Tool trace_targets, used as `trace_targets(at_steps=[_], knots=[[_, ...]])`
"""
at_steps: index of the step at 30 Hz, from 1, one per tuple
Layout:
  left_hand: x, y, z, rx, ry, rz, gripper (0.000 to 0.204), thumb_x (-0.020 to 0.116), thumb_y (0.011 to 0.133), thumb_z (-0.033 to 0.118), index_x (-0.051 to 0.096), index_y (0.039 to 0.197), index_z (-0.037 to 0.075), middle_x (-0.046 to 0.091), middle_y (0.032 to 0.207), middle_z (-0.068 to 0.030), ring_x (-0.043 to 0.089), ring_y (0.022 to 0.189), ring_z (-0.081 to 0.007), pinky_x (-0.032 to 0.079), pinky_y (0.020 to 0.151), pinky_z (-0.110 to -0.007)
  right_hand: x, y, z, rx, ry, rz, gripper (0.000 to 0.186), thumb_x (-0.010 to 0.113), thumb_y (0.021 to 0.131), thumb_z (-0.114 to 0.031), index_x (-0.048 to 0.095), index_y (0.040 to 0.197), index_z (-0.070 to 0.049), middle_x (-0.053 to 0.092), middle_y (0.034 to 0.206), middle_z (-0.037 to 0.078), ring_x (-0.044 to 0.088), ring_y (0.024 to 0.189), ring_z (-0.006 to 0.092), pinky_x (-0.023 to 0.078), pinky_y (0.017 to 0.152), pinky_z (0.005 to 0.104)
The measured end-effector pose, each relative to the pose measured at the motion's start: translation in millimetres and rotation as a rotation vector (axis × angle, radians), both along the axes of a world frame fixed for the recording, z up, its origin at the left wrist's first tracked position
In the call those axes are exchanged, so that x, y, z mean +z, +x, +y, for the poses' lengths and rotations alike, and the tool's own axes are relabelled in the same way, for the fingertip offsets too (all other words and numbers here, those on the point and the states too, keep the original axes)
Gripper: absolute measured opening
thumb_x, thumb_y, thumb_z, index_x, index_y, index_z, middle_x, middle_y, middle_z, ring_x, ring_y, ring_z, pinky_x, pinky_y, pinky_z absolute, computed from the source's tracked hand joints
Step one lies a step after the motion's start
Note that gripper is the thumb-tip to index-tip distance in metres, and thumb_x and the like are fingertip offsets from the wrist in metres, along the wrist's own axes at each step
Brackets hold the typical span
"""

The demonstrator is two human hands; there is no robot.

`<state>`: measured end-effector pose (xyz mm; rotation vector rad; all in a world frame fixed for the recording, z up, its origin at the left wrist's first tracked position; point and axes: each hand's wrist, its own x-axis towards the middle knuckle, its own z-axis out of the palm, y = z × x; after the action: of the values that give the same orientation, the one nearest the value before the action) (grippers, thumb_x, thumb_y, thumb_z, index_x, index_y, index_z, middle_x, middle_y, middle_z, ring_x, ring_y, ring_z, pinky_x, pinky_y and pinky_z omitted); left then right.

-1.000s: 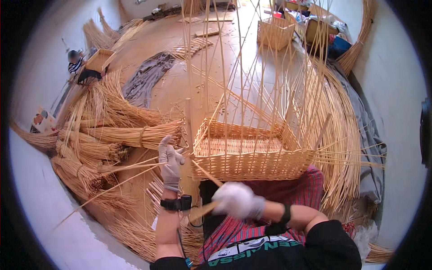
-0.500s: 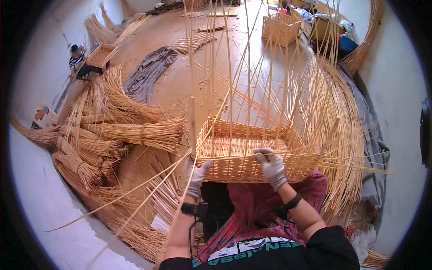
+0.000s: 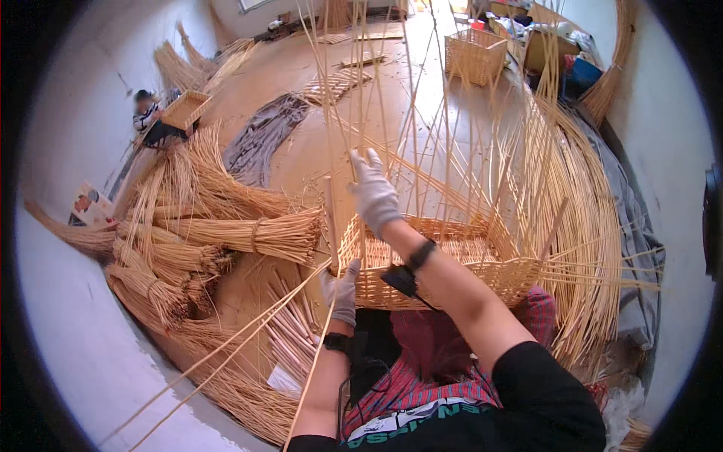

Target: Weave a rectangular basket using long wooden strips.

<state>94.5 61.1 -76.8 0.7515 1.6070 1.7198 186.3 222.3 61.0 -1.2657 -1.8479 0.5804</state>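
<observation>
A rectangular wicker basket (image 3: 440,282) of woven tan rods rests across my lap, its inside facing up. Tall upright rods (image 3: 413,143) rise from its sides. My left hand (image 3: 341,300), in a pale glove, grips the basket's near left corner, thumb up against the wall. Long loose weaving rods (image 3: 248,328) run from that corner down to the lower left. My gloved right hand (image 3: 374,197) is raised over the basket's left end, fingers stretched upward and apart beside an upright rod; whether it touches the rod is hard to see. A wooden corner stake (image 3: 331,218) stands next to my left hand.
Bundles of rods (image 3: 256,235) lie at the left, with cut sticks (image 3: 292,331) nearer me. A long spread of rods (image 3: 584,248) covers the right side. Farther off stand another basket (image 3: 476,59) and a seated person (image 3: 147,113) with a shallow woven tray (image 3: 186,110).
My right hand has left the basket's near rim and moved up and left to the upright rods. My left hand keeps its grip at the corner. The view has shifted slightly.
</observation>
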Motion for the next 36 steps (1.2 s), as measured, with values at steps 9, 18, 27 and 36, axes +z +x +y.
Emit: trace_targets(at_steps=[9,18,27,36], knots=[[-24.3,-7.0,13.3,-0.128,-0.062,-0.449,0.023,0.069,0.089,0.011,0.062,0.11,0.004,0.069,0.086,-0.0078,0.068,0.066,-0.0215,0.061,0.057,-0.032,-110.2,161.3,-117.3,0.027,-0.507,0.919,0.031,0.051,0.103,-0.013,0.043,0.132,-0.007,0.071,0.093,0.01,0.072,0.083,0.0191,0.058,0.059,0.0296],[28.0,39.5,-26.7,0.265,-0.012,0.727,0.024,0.062,0.099,0.018,0.061,0.116,0.001,0.063,0.117,-0.0098,0.065,0.09,-0.0176,0.055,0.075,-0.03,-178.6,209.1,-127.7,-0.003,-0.548,1.062,0.017,0.072,0.094,-0.022,0.07,0.105,-0.009,0.075,0.1,0.003,0.07,0.08,0.0118,0.052,0.055,0.0251],[28.6,55.2,34.2,-0.595,-0.482,0.143,0.026,0.06,0.102,0.027,0.06,0.11,0.002,0.068,0.087,-0.0066,0.067,0.056,-0.0163,0.054,0.046,-0.029,-83.9,116.7,-58.9,-0.032,0.337,0.176,0.049,0.061,0.088,0.003,0.055,0.135,-0.012,0.064,0.124,0.017,0.069,0.105,0.0231,0.055,0.091,0.0337],[30.0,52.2,37.9,-0.607,-0.536,0.351,0.023,0.068,0.097,0.026,0.065,0.097,0.003,0.065,0.078,-0.0036,0.055,0.049,-0.0107,0.048,0.044,-0.029,-117.5,204.4,-158.3,-0.359,-0.591,1.024,0.018,0.05,0.105,-0.022,0.054,0.113,-0.007,0.065,0.086,0.01,0.069,0.081,0.0219,0.061,0.073,0.0342]])
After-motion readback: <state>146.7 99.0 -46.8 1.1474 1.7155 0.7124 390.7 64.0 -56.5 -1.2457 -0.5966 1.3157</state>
